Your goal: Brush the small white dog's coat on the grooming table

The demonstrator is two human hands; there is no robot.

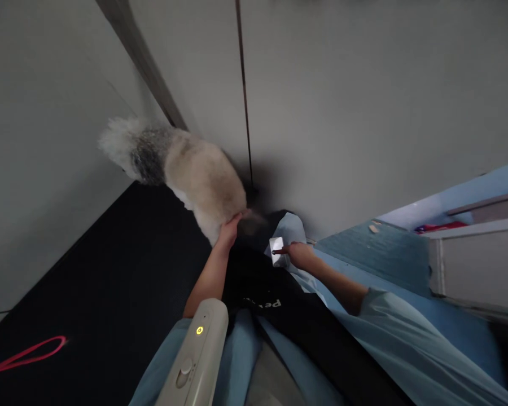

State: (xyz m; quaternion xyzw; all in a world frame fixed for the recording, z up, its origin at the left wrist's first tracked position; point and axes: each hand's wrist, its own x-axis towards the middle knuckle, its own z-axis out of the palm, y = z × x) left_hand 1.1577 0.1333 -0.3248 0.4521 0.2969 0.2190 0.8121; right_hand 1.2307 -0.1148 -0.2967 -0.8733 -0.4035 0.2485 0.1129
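Observation:
A fluffy dog (207, 180), cream-backed with a grey and white front end, stands on a black table top (122, 276) with its head away to the left. At its rear, my left hand (231, 228) is closed against the hindquarters. A blurred, furry part lies just past the fingers, and I cannot make out whether it is tail or leg. My right hand (300, 255) grips the dark reddish handle of a slicker brush (278, 254). The brush's pale rectangular head faces up, apart from the dog.
Grey wall panels (364, 101) stand close behind the dog. A red loop lead (38, 349) lies on the table at left. A pale device (198, 349) with a yellow light and slider rises in front of me. My black apron (275, 293) hangs below. At right is a blue-green surface (385, 251).

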